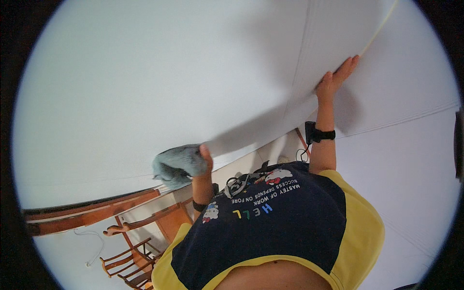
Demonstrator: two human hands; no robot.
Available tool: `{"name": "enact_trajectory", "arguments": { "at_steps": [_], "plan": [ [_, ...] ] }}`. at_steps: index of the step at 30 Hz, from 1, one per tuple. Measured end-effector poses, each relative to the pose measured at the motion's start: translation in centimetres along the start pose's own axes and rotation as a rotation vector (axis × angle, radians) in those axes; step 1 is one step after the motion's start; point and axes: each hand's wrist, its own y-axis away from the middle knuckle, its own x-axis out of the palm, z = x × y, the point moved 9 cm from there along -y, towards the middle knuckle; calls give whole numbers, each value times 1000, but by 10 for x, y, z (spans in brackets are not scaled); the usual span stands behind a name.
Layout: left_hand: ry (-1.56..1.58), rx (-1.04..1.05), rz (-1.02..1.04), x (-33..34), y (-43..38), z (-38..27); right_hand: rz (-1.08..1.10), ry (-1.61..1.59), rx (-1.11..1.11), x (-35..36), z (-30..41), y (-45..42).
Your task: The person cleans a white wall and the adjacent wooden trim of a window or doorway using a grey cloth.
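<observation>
My left hand (pixel 206 161) holds a crumpled grey-green cloth (pixel 177 165), its thumb showing over the fabric and the other fingers hidden. The cloth lies against or close to a large, smooth white surface (pixel 145 90); I cannot tell whether it touches. My right hand (pixel 337 76) holds nothing and rests with fingers stretched along the edge where that white surface meets a second pale surface (pixel 406 145). A thin yellowish line runs on from its fingertips. Both wrists carry black straps, and the right one (pixel 320 134) has a small black box and cable.
At lower left are a long brown wooden edge (pixel 98 210) and wooden chairs (pixel 134 259). A thin white cord (pixel 99 246) hangs beside them. Pale floor (pixel 266 152) shows past my dark shirt (pixel 275 224), with a foot (pixel 284 158) on it.
</observation>
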Motion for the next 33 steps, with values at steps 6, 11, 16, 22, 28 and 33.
{"name": "enact_trajectory", "arguments": {
  "at_steps": [6,11,16,22,28,33],
  "plan": [
    [-312,284,501,67,-8,-103,15,25,-47,2,-33,-2],
    [-297,274,551,31,-23,-100,-23,34,-83,1,-27,-2],
    [-771,205,-34,-55,-41,-87,-14,52,-82,-1,-26,-6],
    [-659,-93,-516,-175,-90,-24,-43,-94,253,11,-7,7],
    [-210,-364,-520,-258,-89,64,-42,-179,428,31,73,26],
    [-38,-504,-317,-294,-57,110,-18,-160,404,49,173,42]
  ]
}}
